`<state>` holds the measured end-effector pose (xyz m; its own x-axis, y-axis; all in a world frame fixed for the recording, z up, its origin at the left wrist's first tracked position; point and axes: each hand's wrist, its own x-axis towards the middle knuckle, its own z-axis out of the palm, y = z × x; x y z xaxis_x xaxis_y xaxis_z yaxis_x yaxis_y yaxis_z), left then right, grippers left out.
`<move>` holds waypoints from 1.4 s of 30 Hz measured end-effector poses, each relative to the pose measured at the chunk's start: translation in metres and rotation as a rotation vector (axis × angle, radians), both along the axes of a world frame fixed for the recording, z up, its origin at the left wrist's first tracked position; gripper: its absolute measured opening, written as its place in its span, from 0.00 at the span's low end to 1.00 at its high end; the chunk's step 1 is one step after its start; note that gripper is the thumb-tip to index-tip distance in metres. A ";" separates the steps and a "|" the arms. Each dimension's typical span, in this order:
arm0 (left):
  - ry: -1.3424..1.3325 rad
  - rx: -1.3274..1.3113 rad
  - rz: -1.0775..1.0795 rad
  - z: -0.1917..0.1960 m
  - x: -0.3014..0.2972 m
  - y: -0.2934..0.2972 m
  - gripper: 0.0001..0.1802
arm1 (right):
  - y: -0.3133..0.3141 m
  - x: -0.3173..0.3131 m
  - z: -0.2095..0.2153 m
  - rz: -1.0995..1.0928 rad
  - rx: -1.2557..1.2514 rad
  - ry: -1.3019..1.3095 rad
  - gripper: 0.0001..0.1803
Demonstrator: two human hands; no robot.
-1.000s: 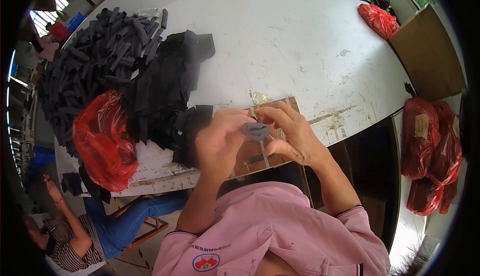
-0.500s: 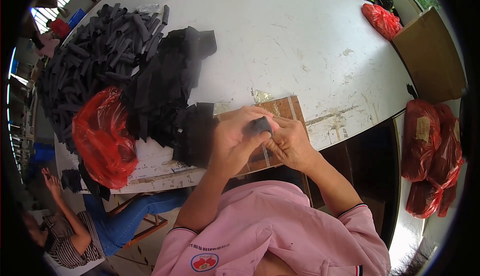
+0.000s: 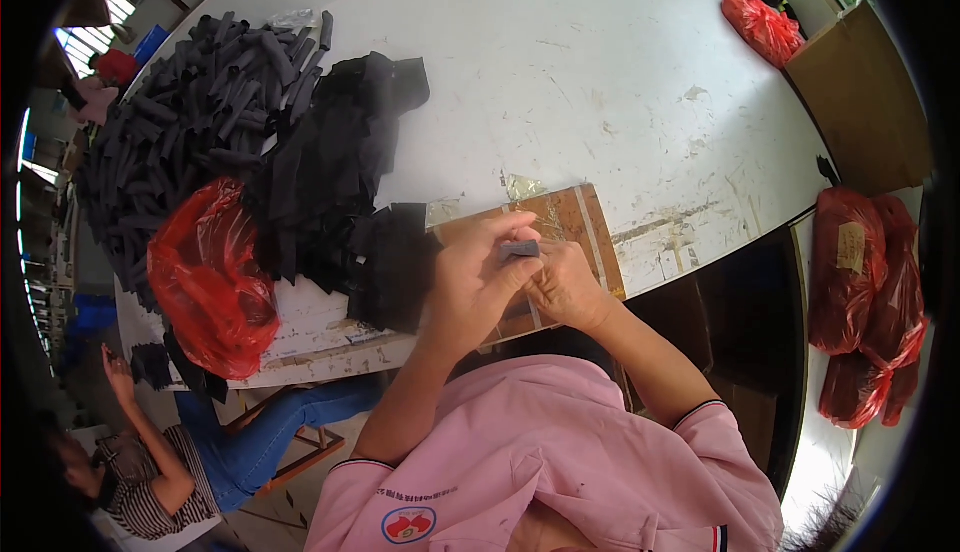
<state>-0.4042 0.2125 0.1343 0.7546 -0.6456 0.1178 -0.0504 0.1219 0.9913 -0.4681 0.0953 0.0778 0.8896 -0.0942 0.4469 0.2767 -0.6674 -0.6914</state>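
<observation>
Between my hands is a small dark grey fabric tube (image 3: 520, 250), its end showing between thumb and fingers. My left hand (image 3: 475, 267) closes round it, the thumb pressing along its near side. Close against it, my right hand (image 3: 570, 284) has its fingers curled in at the same piece; what its fingertips grip is partly hidden. Both hands are above a brown board (image 3: 590, 222) at the table's near edge. Left of my left hand lies a stack of flat black fabric pieces (image 3: 385, 262). A large heap of dark grey fabric tubes (image 3: 190, 102) lies farther left.
A red plastic bag (image 3: 215, 282) rests on the white table (image 3: 520, 82) at the left. Cardboard (image 3: 860, 102) and filled red bags (image 3: 850, 272) stand at the right. Another red bag (image 3: 763, 30) lies far right. A seated person (image 3: 160, 462) is at lower left.
The tube's showing end has tilted and now looks flatter and narrower between my fingers. My right hand has shifted slightly left and down. The seated person's raised hand has moved a little.
</observation>
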 end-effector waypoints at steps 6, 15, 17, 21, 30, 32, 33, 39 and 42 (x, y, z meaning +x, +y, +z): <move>0.086 -0.435 0.046 0.000 0.002 0.012 0.10 | -0.011 0.004 0.052 0.050 -0.126 0.144 0.14; 0.289 -0.554 0.030 -0.016 0.006 0.021 0.08 | 0.001 0.003 0.027 0.034 -0.153 0.163 0.17; 0.221 -0.506 0.045 -0.013 0.011 0.024 0.08 | 0.000 0.003 0.028 0.034 -0.109 0.179 0.17; 0.137 -0.401 0.304 -0.004 0.025 0.035 0.07 | -0.006 0.002 0.065 0.105 -0.048 0.105 0.18; -0.566 0.953 0.662 -0.089 0.066 0.083 0.14 | -0.065 -0.079 0.031 -0.579 1.106 0.032 0.26; -0.605 1.101 0.648 -0.096 0.068 0.087 0.13 | -0.074 -0.142 -0.042 -0.837 1.361 0.239 0.24; -0.514 1.154 0.557 -0.098 0.072 0.090 0.12 | -0.071 -0.163 -0.066 -1.032 1.437 0.410 0.25; -0.461 1.144 0.396 -0.100 0.082 0.113 0.06 | -0.036 -0.187 -0.111 -0.925 1.066 0.883 0.17; -0.493 0.909 0.607 -0.094 0.077 0.115 0.06 | 0.007 -0.121 -0.056 -0.477 0.693 0.762 0.10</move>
